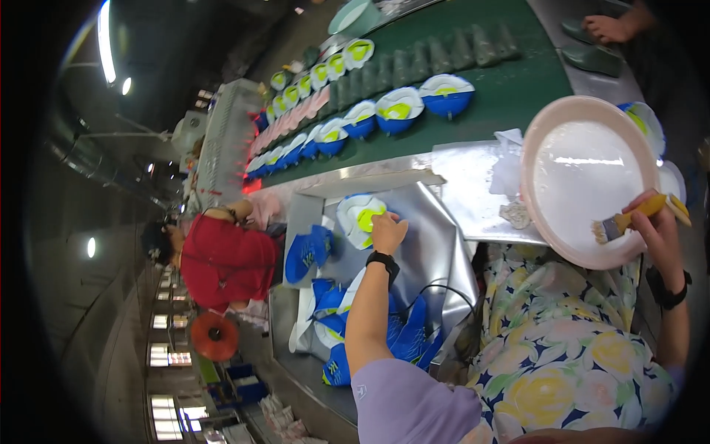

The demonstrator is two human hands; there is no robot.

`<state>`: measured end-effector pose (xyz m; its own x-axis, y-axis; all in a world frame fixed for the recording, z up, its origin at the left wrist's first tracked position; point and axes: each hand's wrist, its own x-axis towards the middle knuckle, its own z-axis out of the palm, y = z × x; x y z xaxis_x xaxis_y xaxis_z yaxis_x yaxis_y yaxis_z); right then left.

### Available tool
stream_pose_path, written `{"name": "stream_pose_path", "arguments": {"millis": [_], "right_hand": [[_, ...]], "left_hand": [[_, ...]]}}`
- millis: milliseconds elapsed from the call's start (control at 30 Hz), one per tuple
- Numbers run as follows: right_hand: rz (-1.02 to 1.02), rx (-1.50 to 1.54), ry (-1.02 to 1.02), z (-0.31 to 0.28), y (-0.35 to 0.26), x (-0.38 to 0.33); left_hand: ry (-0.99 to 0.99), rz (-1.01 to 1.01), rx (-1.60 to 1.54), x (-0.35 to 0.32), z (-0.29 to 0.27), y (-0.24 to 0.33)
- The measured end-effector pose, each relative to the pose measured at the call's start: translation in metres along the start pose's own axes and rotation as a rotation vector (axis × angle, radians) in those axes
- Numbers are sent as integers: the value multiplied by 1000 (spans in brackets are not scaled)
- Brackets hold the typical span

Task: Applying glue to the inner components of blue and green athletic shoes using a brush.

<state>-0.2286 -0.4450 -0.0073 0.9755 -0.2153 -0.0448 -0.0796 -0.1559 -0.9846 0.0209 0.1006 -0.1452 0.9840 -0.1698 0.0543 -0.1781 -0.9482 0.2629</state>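
Note:
My left hand [388, 232], with a dark watch band on its wrist, has its fingers closed on the edge of a white and neon-yellow shoe upper [353, 222], above a metal tray [438, 229]. Blue shoe uppers [308, 254] lie beside and below it in a heap. In my right hand [660, 226] is a paintbrush [618, 223] with a yellow handle. Its bristles hang over the near right part of a pale pink basin [534, 159] holding white liquid. A second yellow handle end [678, 210] shows by my fingers; I cannot tell whether it belongs to another brush.
A green conveyor belt [510, 85] carries rows of blue and white shoe uppers [399, 111], dark shoe lasts [440, 55] and pink pieces [296, 117]. A person in red [231, 259] works at the left. Another person's hand [608, 28] is at the far right. A crumpled cloth [515, 215] lies beside the basin.

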Motion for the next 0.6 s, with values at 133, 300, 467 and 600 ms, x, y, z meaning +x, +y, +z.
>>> {"name": "stream_pose_path", "arguments": {"millis": [133, 300, 467, 600], "right_hand": [[-46, 46, 59, -3, 3, -5], [-120, -170, 111, 8, 1, 29], [-199, -323, -138, 46, -6, 58], [-261, -526, -34, 54, -5, 66]], "left_hand": [[31, -83, 62, 17, -23, 24], [25, -137, -1899, 16, -79, 64], [-543, -490, -1768, -34, -33, 67], [-260, -684, -867, -65, -10, 49]]}}
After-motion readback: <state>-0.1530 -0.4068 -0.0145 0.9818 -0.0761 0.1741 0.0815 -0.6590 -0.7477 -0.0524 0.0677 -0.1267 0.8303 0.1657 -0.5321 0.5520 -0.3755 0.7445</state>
